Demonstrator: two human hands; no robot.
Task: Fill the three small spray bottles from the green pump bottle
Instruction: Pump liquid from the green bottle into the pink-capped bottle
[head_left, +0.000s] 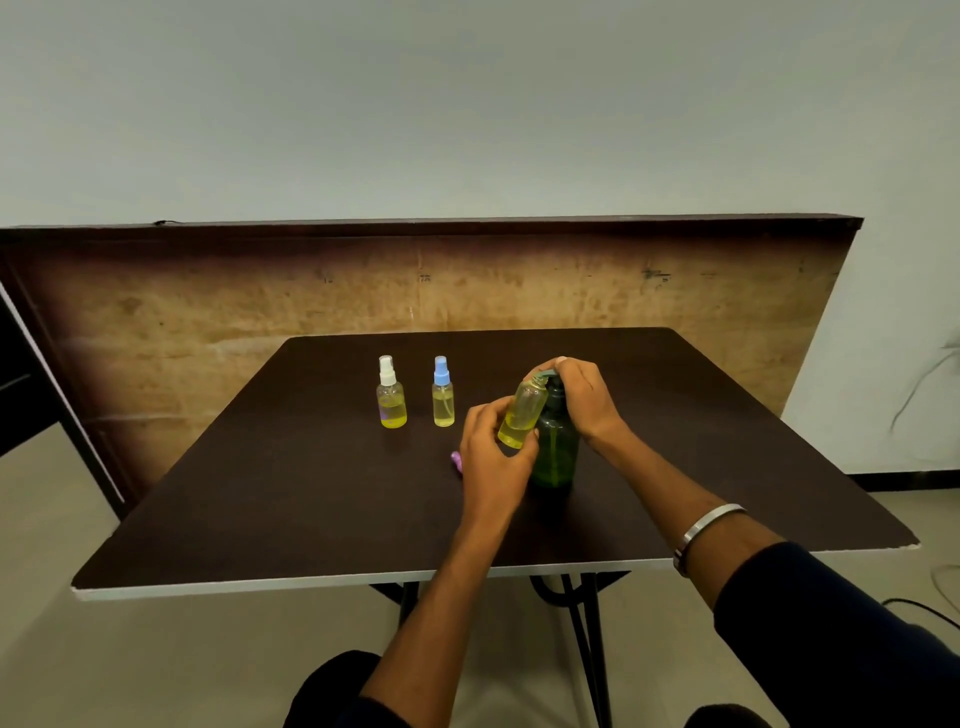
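- Head view, relation: open mouth of the third spray bottle (522, 413) sits right under the spout of the green pump bottle (555, 441). Its long axis is tilted, neck up and toward the pump head, base down toward the left hand (491, 452). The pour depends on that mouth-to-spout alignment, I judge.
- Head view, hands: the left hand grips the tilted bottle low on its body, fingers curled round it. The right hand (582, 397) lies over the pump head with fingers bent around it, seemingly pressing; the spout itself is mostly hidden.
- Head view, task's things: the pump bottle stands upright on the dark table (260, 509), touching the held bottle. The white-capped spray bottle (390, 395) and the blue-capped spray bottle (443, 395) stand upright, well apart to the left, each capped and holding yellow liquid.
- Head view, materials: the small bottles are clear, smooth plastic cylinders; the pump bottle is translucent green and rounder. A small purple piece (456, 461), likely the removed sprayer, lies on the table just beside the left hand. The tabletop looks matte and flat.
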